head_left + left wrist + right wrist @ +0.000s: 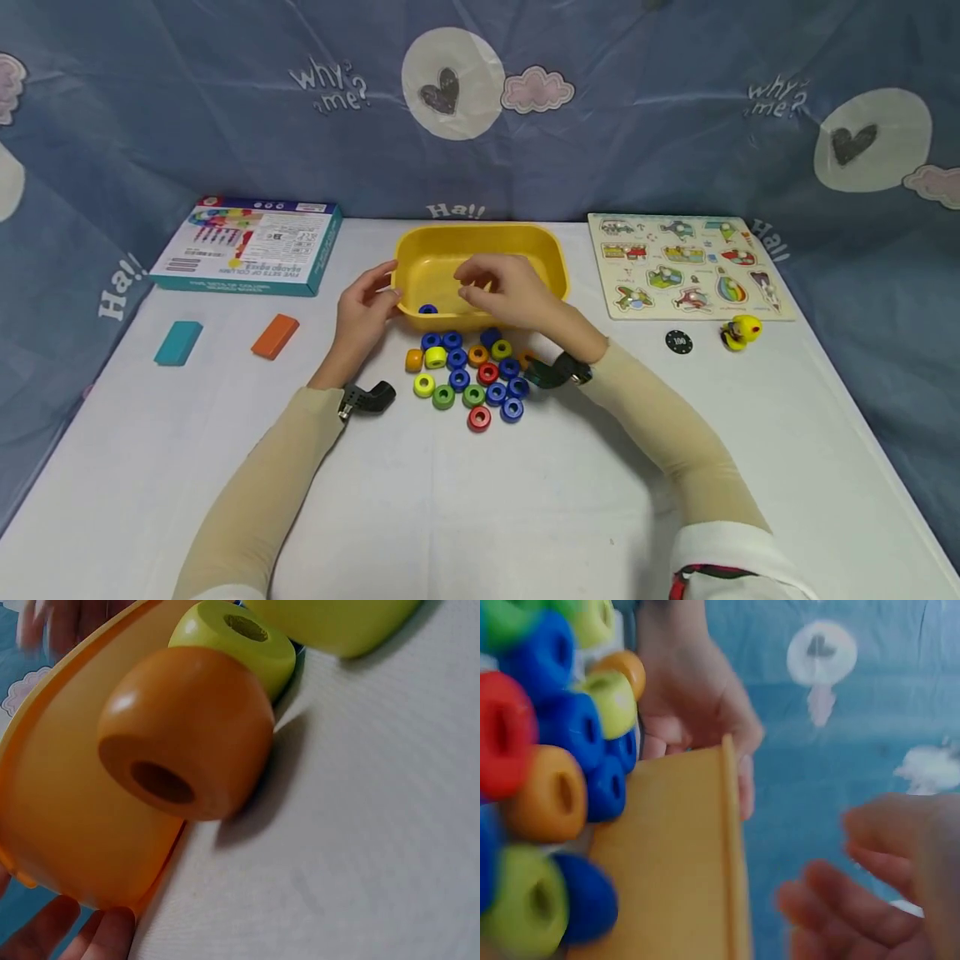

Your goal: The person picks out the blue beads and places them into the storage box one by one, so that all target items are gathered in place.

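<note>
A yellow plastic bin (406,254) stands at the back middle, with one blue bead (427,309) inside near its front left corner. My left hand (362,317) grips the bin's left end, its fingertips (112,934) against the wall in the left wrist view. Over the bin's front right part hovers my right hand (510,287), fingers loosely bent, thumb apart, nothing between them in the right wrist view. Just in front of the bin lie several loose round beads with holes: blue beads (459,381), red beads (479,419), green beads (443,397), yellow beads (423,385) and orange beads (202,727).
At the back left lies a flat toy box (247,246), with a teal block (178,343) and an orange block (275,337) before it. On the right are a picture puzzle board (652,250), a black round chip (678,342) and a small yellow figure (741,332). A blue printed cloth (480,167) hangs behind.
</note>
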The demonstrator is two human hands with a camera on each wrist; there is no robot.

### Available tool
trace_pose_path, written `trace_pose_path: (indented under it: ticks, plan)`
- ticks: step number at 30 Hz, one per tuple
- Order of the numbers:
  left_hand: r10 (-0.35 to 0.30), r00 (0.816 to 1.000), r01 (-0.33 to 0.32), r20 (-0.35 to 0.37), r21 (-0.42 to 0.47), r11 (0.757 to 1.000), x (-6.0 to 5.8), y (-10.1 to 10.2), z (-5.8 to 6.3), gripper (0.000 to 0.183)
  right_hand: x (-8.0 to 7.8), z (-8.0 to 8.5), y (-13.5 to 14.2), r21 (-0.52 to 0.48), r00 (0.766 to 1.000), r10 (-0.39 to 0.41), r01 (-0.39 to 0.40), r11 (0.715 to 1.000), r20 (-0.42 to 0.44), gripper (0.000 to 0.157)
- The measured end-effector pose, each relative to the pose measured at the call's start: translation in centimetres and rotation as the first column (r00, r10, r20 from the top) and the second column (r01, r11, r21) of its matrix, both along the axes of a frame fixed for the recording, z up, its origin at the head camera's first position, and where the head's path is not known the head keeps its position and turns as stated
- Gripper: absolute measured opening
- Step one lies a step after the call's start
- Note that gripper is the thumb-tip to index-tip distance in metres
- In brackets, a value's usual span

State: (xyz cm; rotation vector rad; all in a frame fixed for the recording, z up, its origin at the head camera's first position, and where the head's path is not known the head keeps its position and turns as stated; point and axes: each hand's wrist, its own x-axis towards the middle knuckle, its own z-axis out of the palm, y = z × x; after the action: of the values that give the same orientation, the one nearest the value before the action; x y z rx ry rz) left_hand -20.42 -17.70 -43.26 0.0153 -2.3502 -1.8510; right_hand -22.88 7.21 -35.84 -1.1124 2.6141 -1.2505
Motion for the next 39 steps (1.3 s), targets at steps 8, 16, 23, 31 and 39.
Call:
trace_pose_path:
  ticks: [8, 16, 23, 31, 39]
  plan:
    - [0.011, 1.000, -0.011, 0.001, 0.018, 1.000, 0.1, 0.0, -0.1, 0.043, 5.4, -1.2, 7.4, -0.115, 0.995, 0.008, -0.019, 0.993, -0.096, 0.010]
    - [-0.003, 1.000, 0.003, 0.024, 0.013, 1.000, -0.1, -0.2, 0.0, 0.044, 7.2, -4.9, 9.4, 0.048, 0.985, 0.109, -0.117, 0.992, 0.136, 0.019]
    - [-0.106, 0.989, 0.099, 0.100, 0.075, 0.992, -0.4, -1.4, 0.2, 0.044, 7.4, -5.5, 8.9, 0.142, 0.983, 0.153, -0.167, 0.976, 0.101, 0.018]
    - [-0.188, 0.974, 0.178, 0.125, 0.084, 0.980, -0.2, -2.2, 0.2, 0.052, 7.8, -5.7, 8.7, 0.178, 0.986, 0.158, -0.165, 0.970, 0.053, 0.017]
    - [-0.219, 0.967, 0.208, 0.130, 0.094, 0.974, 0.0, -2.0, 0.5, 0.057, 7.9, -6.0, 8.5, 0.166, 0.983, 0.180, -0.184, 0.969, 0.035, 0.012]
